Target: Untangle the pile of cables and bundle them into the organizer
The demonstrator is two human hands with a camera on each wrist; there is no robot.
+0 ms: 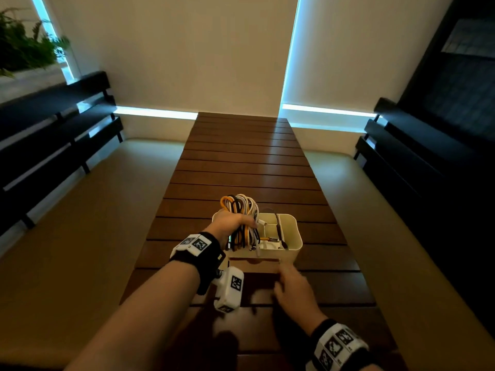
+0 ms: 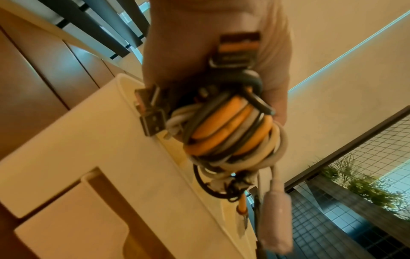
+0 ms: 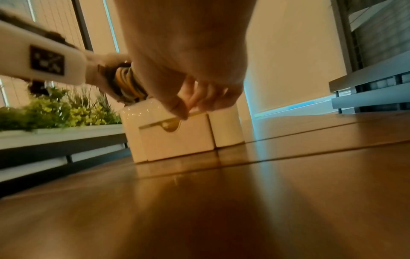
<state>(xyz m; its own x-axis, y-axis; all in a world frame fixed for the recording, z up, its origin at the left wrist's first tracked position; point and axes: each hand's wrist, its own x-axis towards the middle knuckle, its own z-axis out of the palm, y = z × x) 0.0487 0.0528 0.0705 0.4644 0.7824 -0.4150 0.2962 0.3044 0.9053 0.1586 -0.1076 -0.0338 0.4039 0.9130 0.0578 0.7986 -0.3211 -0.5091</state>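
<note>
My left hand (image 1: 227,223) grips a coiled bundle of orange, white and dark cables (image 1: 239,206) just above the left end of the cream organizer box (image 1: 293,223). In the left wrist view the cable bundle (image 2: 230,133) shows metal USB plugs (image 2: 153,122), and a white plug (image 2: 275,219) dangles over the organizer (image 2: 88,140). A dark cable (image 1: 278,228) and an orange-tipped one (image 1: 267,239) lie inside the box. My right hand (image 1: 290,286), blurred and loosely curled, holds nothing and hovers by the organizer's front pocket (image 1: 254,264). In the right wrist view its thumb (image 3: 177,108) is near that pocket's (image 3: 177,140) top edge.
The organizer stands on a long dark slatted wooden table (image 1: 241,162). Cushioned benches (image 1: 88,223) with dark slatted backs flank the table on both sides. A green plant (image 1: 24,46) sits at the far left. A pale blind (image 1: 187,49) hangs behind the table's far end.
</note>
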